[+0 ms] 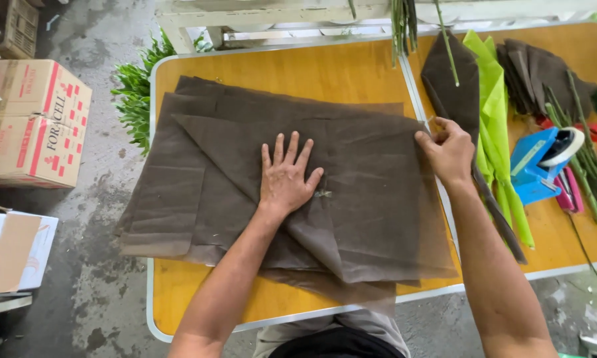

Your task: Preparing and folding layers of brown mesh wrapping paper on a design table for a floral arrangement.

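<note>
A stack of dark brown wrapping sheets (364,166) lies spread on the yellow folding table (298,73), with the top sheet folded on a diagonal. My left hand (285,176) presses flat on the middle of the stack, fingers spread. My right hand (447,149) pinches the right edge of the top brown sheet between thumb and fingers.
A second yellow table to the right holds folded brown sheets (537,69), lime green sheets (494,113), a blue tape dispenser (540,159), pink scissors (570,192) and green stems (587,149). Cardboard boxes (36,122) stand on the concrete floor at left, green foliage (136,93) behind the table corner.
</note>
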